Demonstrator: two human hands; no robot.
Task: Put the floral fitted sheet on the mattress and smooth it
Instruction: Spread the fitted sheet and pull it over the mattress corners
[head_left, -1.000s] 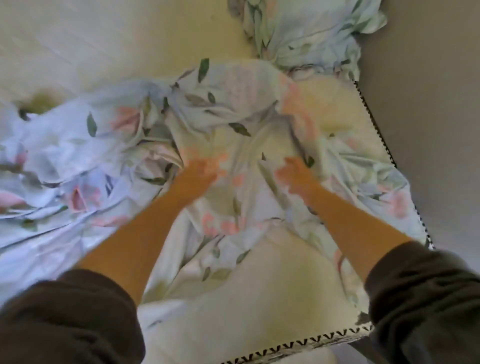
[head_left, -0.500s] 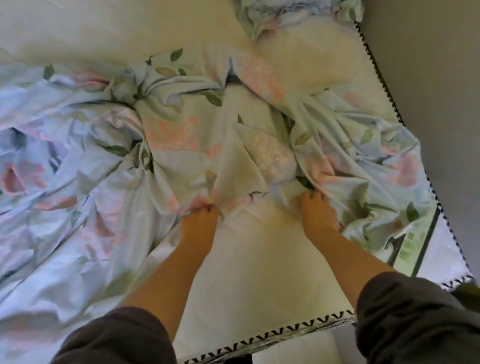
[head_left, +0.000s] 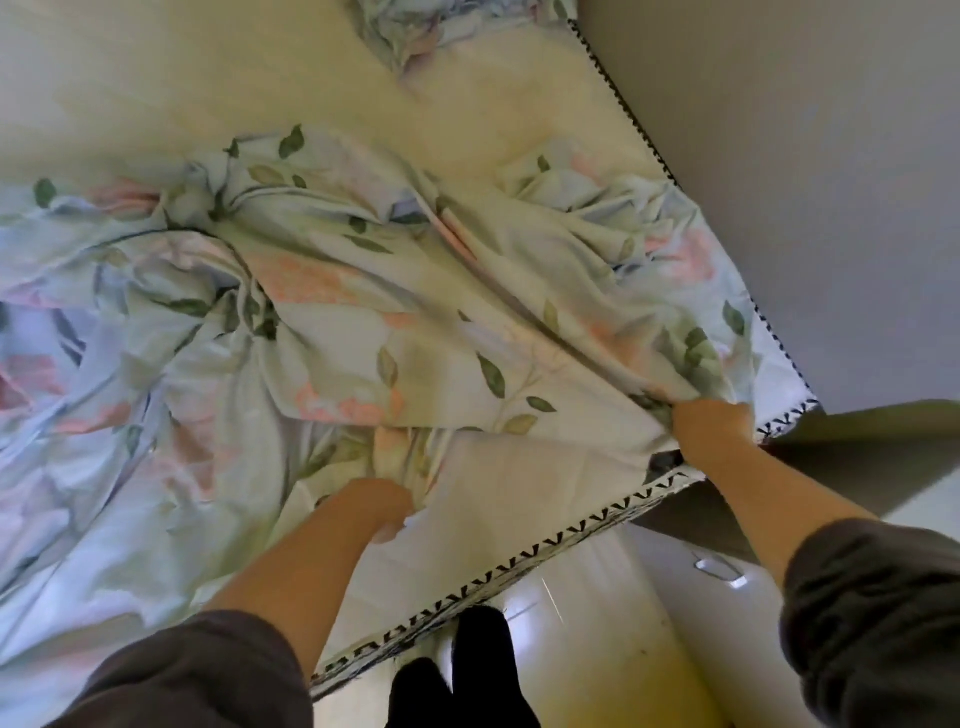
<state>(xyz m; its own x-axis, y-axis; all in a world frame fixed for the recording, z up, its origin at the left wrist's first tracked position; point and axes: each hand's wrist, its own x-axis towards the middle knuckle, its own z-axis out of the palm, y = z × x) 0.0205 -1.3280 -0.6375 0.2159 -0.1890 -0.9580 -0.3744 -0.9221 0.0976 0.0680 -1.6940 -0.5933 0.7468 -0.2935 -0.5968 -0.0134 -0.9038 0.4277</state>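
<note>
The floral fitted sheet lies bunched across the mattress. It is heaped from 9 o'clock through the middle, and bare mattress shows toward 12. At 7 o'clock my left hand grips the sheet's near hem, fingers curled into the cloth with their tips hidden. At 3 o'clock my right hand pinches a gathered wad of hem just beside the mattress corner. I judge that I am fitting a corner, so the task is at an early stage. Next I should stretch that pocket over the corner and tuck it down, then do the other corners before smoothing.
</note>
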